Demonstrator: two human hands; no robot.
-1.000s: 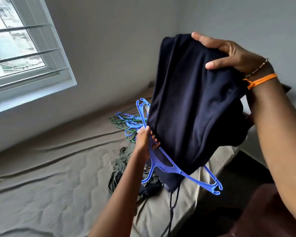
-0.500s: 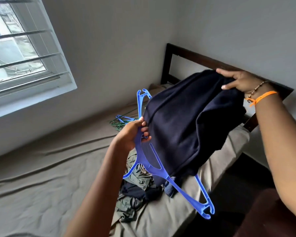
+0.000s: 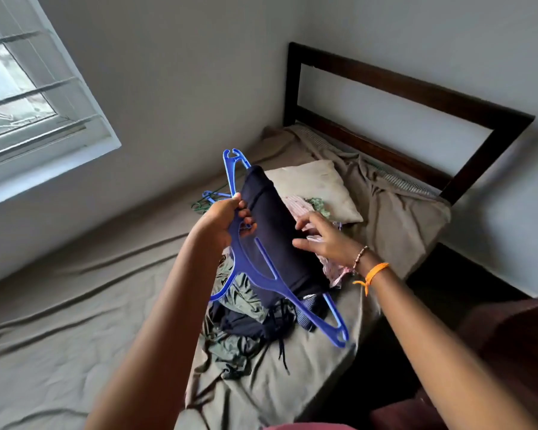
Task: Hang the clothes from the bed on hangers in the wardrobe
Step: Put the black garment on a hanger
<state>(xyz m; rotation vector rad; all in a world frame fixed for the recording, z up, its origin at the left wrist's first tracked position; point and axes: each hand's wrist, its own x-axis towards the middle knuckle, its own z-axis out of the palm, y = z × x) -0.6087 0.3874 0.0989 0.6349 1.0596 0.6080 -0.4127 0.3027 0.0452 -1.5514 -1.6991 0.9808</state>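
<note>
no readable text, labels, brands or numbers anywhere in view, none made out on the clothes, hanger or wristband, though motion blur may hide small print

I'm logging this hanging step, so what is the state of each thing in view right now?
Blue hanger: held up, tilted, navy garment on it.
Navy garment: folded over the hanger.
Left hand: grips the hanger.
Right hand: fingers loose, at the garment's edge.
Clothes pile: crumpled on the bed.
Spare hangers: lying on the bed.
Pillow: flat on the bed.
</note>
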